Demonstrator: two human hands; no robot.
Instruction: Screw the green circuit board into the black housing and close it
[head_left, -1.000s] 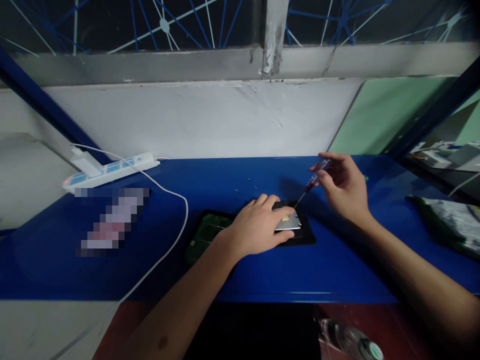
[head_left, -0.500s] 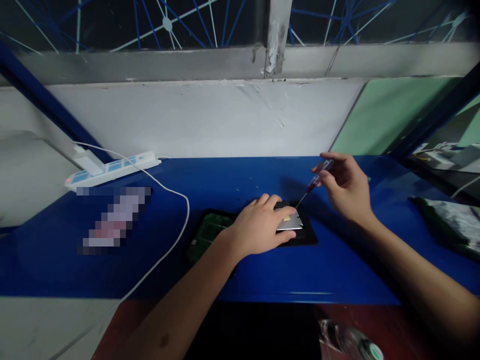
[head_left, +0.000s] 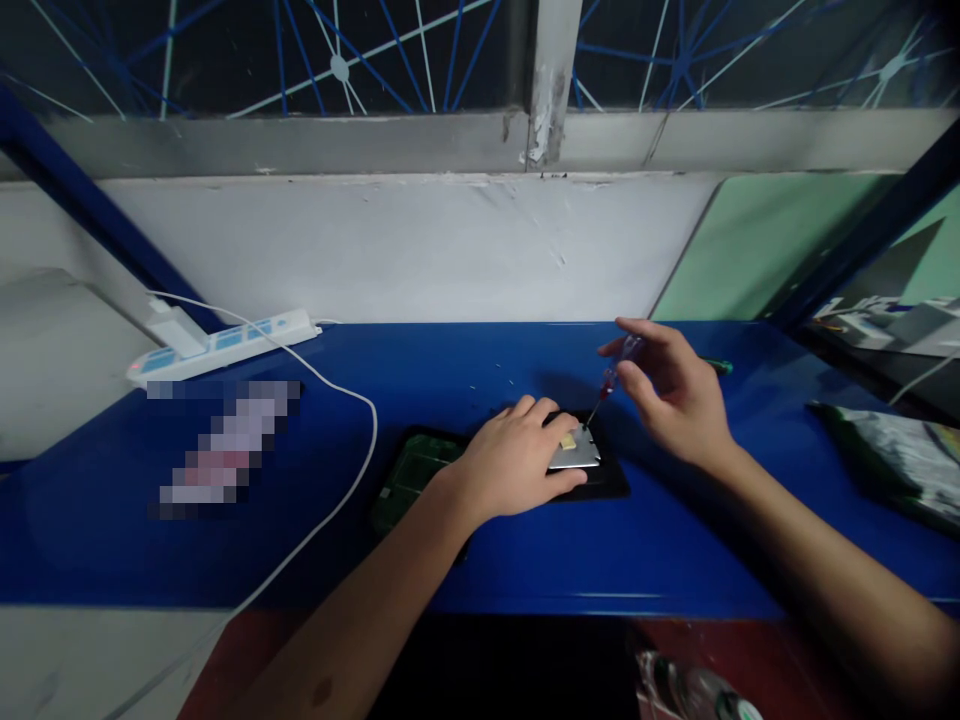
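While the left hand (head_left: 517, 455) lies palm-down over a silver metal plate (head_left: 581, 457), the right hand (head_left: 675, 400) holds a screwdriver (head_left: 607, 382) above the plate's far right part. Left fingers: the front ones close to each other, thumb spread away from them toward the near side, a small yellow patch (head_left: 568, 441) showing in the gap. Right fingers: pinching the clear-and-red handle, thumb against the near side, the others curled round the top and far side. Shaft slants down and left; tip at the plate near its far edge, actual contact too small to tell.

Plate sits on a flat black panel (head_left: 615, 482) on the blue table (head_left: 540, 570), middle of view, partly covered by the left hand. Just left of it, under the left wrist, a dark green case (head_left: 416, 470) with a black rim. Beyond the left hand, a few tiny pale bits on the table. Behind the right hand, a green stick-like item (head_left: 718, 366), mostly hidden.

Far left: white power strip (head_left: 281, 330) with a white plug (head_left: 178, 330) in it, white cable (head_left: 373, 420) looping across the table and over the near edge, pixelated object (head_left: 240, 440) beside it. Far right: green-and-silver bag (head_left: 900, 460). Below the table edge, a clear bottle (head_left: 694, 690), cut off by the frame.
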